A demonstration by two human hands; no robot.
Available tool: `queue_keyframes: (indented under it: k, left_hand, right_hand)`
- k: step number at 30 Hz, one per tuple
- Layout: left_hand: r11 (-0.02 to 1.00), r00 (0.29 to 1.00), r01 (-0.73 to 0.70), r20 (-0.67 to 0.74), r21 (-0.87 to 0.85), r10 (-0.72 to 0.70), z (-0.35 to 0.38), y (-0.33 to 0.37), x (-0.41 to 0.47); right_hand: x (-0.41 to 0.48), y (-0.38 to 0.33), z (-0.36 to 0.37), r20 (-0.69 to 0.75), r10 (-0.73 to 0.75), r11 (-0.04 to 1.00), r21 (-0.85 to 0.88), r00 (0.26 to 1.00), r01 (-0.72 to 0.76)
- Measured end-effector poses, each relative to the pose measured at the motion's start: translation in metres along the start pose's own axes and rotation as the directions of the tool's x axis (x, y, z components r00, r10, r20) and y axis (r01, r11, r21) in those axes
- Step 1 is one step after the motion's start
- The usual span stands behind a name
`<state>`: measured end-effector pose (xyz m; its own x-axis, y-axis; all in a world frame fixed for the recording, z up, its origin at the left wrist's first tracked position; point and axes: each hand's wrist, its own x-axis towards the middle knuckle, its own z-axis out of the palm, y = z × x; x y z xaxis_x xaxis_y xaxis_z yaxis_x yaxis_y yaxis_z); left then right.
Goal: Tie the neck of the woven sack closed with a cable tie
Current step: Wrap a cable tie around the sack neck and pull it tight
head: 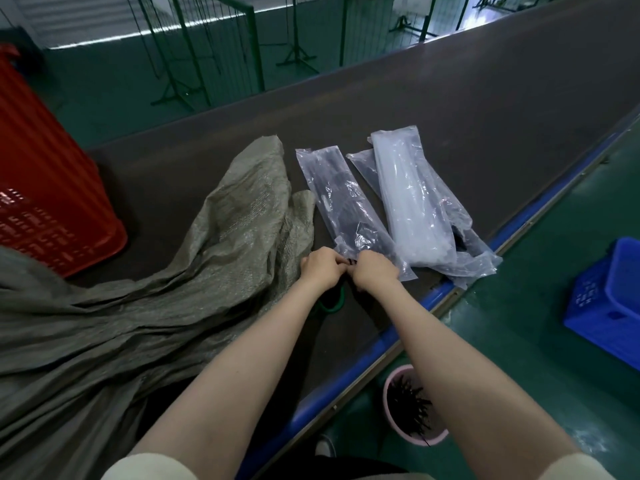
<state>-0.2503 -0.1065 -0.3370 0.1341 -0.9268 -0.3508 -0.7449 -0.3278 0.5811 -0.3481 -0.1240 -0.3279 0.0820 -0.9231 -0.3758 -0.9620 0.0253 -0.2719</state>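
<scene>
A grey-green woven sack [214,271] lies crumpled across the dark table, its open end spread toward the far side. My left hand [320,268] and my right hand [374,273] meet at the near end of a clear plastic bag of black cable ties [341,206]. Both hands pinch something small and black [350,262] between them, apparently a cable tie at the bag's opening. My right hand rests on the bag's corner. A green ring [330,306] lies on the table under my left wrist.
A second clear bag of white cable ties [412,199] lies right of the first. A red crate [45,188] stands at the left on the table. Off the blue table edge [415,317], a pink bucket of black ties [412,407] and a blue crate [609,303] sit on the green floor.
</scene>
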Motion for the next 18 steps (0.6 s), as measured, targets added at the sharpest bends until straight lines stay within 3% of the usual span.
queue_keyframes:
  k: [3, 8, 13, 18]
  left_hand:
    - [0.992, 0.998, 0.044, 0.048, -0.120, -0.038, -0.003, 0.001, 0.000]
    - [0.979, 0.994, 0.078, 0.088, -0.190, -0.062, -0.002, 0.007, -0.004]
    - [0.987, 0.984, 0.073, 0.172, -0.145, -0.048, 0.004, 0.010, -0.010]
    - [0.955, 0.986, 0.141, 0.123, -0.261, -0.112, 0.002, 0.016, -0.016]
  right_hand:
    - [0.008, 0.005, -0.007, 0.109, 0.070, 0.943, 0.317, 0.992, -0.101]
    - [0.013, 0.013, -0.013, 0.235, 0.143, 0.755, 0.602, 0.961, -0.259]
    - [0.007, 0.016, -0.008, 0.285, 0.144, 0.612, 0.727, 0.947, -0.312]
    - [-0.003, 0.012, -0.019, 0.290, 0.093, 0.603, 0.745, 0.952, -0.286]
